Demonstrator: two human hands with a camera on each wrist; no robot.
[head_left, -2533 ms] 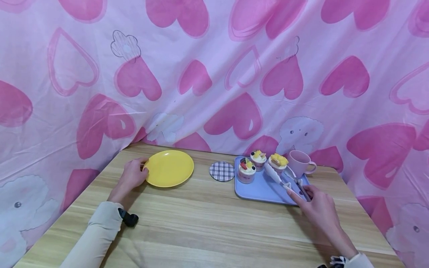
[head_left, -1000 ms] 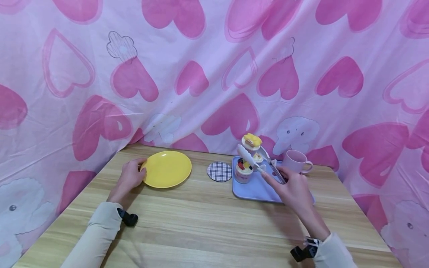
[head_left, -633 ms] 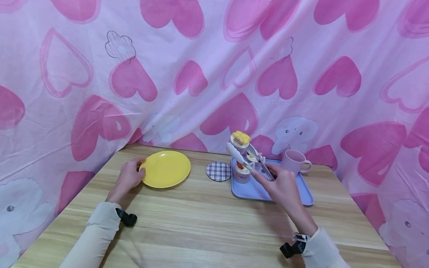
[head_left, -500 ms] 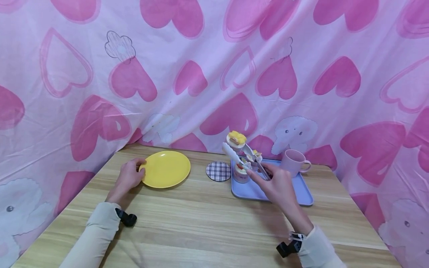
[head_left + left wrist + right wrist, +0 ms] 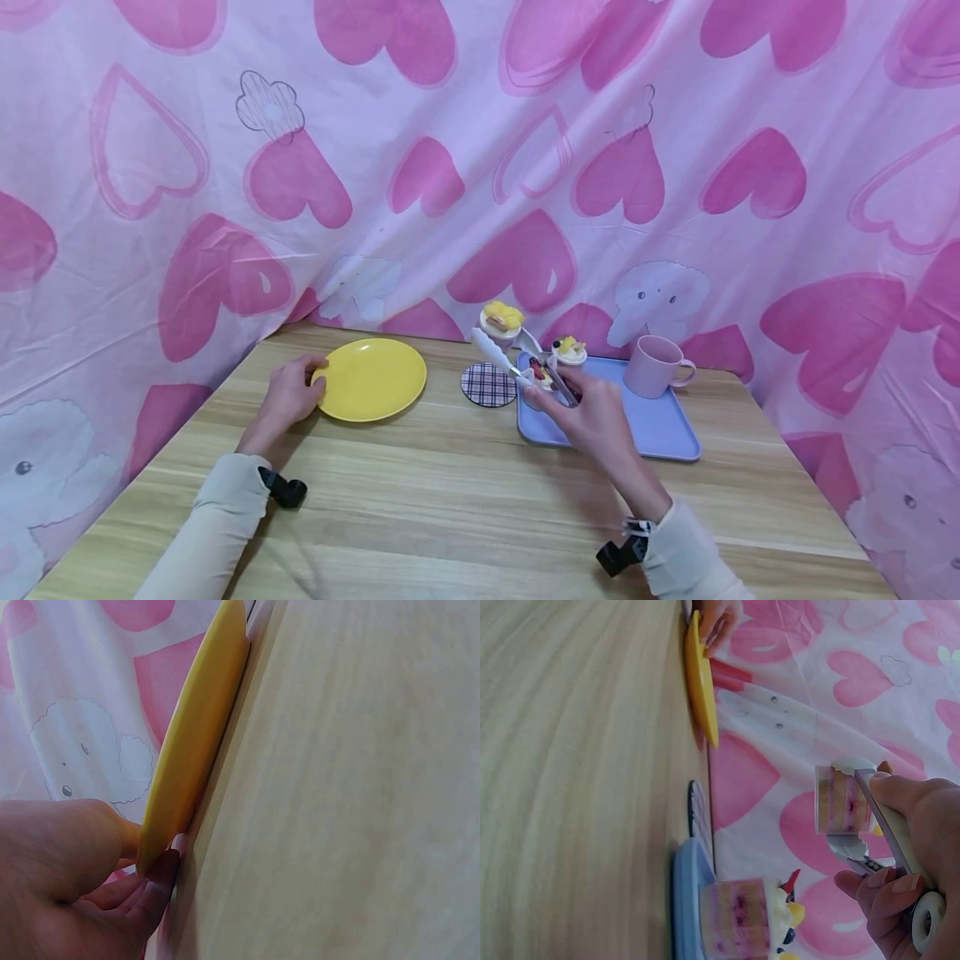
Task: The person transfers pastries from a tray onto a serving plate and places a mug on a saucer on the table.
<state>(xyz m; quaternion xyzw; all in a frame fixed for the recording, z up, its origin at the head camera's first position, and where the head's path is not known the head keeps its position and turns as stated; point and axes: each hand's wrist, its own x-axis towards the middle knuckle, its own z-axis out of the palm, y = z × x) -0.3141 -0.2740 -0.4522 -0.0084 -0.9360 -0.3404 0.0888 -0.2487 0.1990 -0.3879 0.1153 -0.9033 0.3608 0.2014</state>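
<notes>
My left hand [image 5: 291, 392] pinches the near-left rim of a yellow plate [image 5: 375, 379], thumb on one side and fingertips under the edge, as the left wrist view shows. In my right hand [image 5: 598, 418] is a pair of tongs [image 5: 491, 350] with pale scalloped tips. Between those tips hangs a clear dessert cup [image 5: 841, 799] of layered cake, topped with yellow fruit. It is up in the air, above the far side of a checked round coaster [image 5: 487, 386] in the head view. Partly behind the tongs, a strawberry-topped dessert cup [image 5: 739, 919] stands on the blue tray [image 5: 663, 425].
Another fruit-topped cup [image 5: 570, 350] stands toward the tray's back. At the tray's right side is a pink mug [image 5: 654, 367], handle to the right. A pink heart-print cloth [image 5: 420, 175] hangs behind the wooden table [image 5: 450, 508].
The tongs have lifted the yellow-fruit dessert cup off the tray's back right and carried it left, past the other cups toward the coaster. My left hand keeps its hold on the plate.
</notes>
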